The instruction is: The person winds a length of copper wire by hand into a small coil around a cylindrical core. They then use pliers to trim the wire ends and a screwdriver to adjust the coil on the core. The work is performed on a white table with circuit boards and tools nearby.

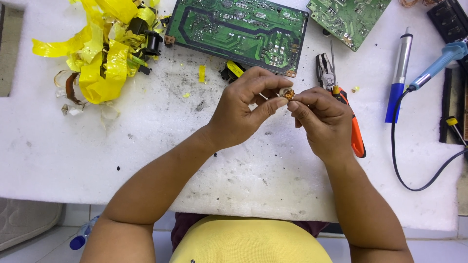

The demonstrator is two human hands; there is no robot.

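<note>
Both hands pinch a small copper-wound coil part (288,93) above the white foam work surface (146,146): left hand (243,109) fingers closed on one side, right hand (321,119) fingers gripping the other. Orange-handled pliers (348,114) lie just beside the right hand, a green circuit board (239,31) beyond

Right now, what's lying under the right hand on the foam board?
Under the right hand lie pliers with orange handles; their jaws stick out above it. The handles' middle is covered, so nothing more shows there.

We see a small coppery-orange wound part (288,93), partly hidden, pinched between the fingertips of both our hands, left (246,107) and right (319,117), held just above the white bench (146,146) before the green board.
</note>
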